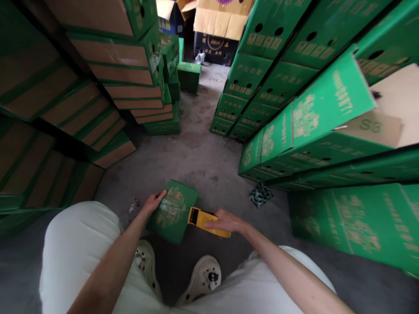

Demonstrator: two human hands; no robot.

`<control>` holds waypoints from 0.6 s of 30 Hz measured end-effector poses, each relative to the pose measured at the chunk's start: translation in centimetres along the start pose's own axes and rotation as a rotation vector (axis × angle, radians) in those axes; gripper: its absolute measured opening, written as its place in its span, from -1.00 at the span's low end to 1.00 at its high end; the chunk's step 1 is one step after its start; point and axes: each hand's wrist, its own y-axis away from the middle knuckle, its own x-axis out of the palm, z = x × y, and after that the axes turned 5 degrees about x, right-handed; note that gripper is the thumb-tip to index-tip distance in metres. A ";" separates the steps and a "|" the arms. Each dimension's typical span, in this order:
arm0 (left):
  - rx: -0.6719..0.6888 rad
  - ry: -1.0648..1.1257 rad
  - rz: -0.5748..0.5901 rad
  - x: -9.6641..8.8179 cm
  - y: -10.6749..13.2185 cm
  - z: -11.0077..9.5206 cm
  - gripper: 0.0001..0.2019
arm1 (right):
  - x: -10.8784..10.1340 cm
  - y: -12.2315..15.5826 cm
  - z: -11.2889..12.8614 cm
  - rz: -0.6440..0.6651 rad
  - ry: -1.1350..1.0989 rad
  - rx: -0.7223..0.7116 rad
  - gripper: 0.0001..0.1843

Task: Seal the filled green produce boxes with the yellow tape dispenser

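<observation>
Low between my knees, a green cardboard box (pixel 175 208) with pale printing is tilted, its printed face toward me. My left hand (pixel 154 203) grips its upper left edge, thumb on the printed face and the other fingers mostly hidden. My right hand (pixel 225 220) is closed around a yellow hand tool (pixel 206 221), a long body with a dark part at its left end. That end is at the box's right edge; whether they touch I cannot tell. The tool's exact kind is unclear.
Stacked green cartons (pixel 131 87) rise on the left, more cartons (pixel 252 72) on the right. An open carton (pixel 327 109) leans out at right. A patterned packet (pixel 260 195) and a crumpled scrap (pixel 134 204) lie on the concrete floor (pixel 209 161). A white cup (pixel 200 58) lies farther back.
</observation>
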 end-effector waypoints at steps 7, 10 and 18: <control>0.074 0.148 0.098 3.9 -0.7 -0.8 -0.29 | -1.3 2.1 1.3 0.114 0.053 0.143 -0.30; 0.210 0.025 0.204 4.7 -0.4 -0.8 -0.21 | -1.2 4.2 0.1 0.087 0.096 0.214 -0.29; 0.162 0.099 0.238 5.3 0.4 -0.6 -0.27 | 3.3 8.0 -5.5 0.047 -0.047 0.278 -0.32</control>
